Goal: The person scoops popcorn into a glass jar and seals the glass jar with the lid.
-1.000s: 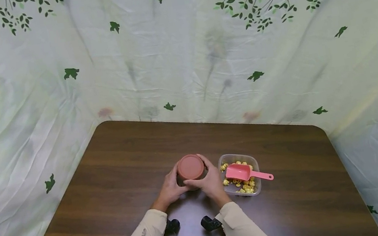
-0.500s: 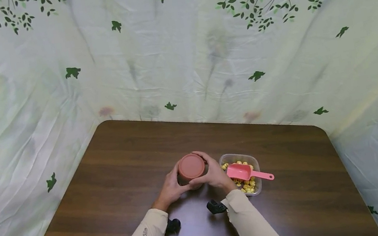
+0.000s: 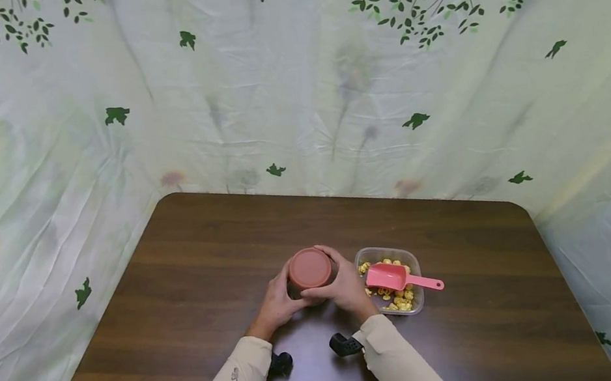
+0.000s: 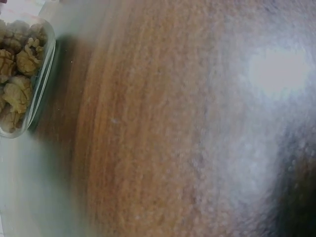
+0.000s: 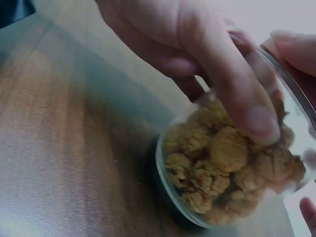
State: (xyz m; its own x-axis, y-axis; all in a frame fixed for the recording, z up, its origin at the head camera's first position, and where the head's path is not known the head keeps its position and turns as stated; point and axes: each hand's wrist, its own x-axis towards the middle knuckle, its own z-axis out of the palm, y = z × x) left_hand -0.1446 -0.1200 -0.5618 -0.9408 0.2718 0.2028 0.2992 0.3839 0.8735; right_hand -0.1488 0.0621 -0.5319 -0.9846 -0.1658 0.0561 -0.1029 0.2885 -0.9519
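Note:
A round jar with a reddish-brown lid (image 3: 310, 268) stands between my hands in the head view. Its clear body (image 5: 165, 175) is filled with caramel-coloured popcorn (image 5: 228, 149) in the right wrist view. My left hand (image 3: 276, 305) grips the jar's left side, thumb laid along the clear wall. My right hand (image 3: 349, 286) holds the lid's edge, thumb in front and fingers behind. Part of the jar's popcorn (image 4: 18, 94) also shows at the upper left of the left wrist view. The lid's underside and the far fingers of both hands are hidden.
Right of my right hand, a clear plastic tub (image 3: 420, 295) holds yellow popcorn (image 3: 402, 303). A pink scoop (image 3: 386, 276) lies across it, handle out past the right rim. Fabric with printed leaves (image 3: 325, 82) hangs along the back and sides of the brown table (image 3: 216, 230).
My right wrist swung out to the right around the lid, then partly back to the left. The left hand and jar have barely moved; the tub and scoop stay put.

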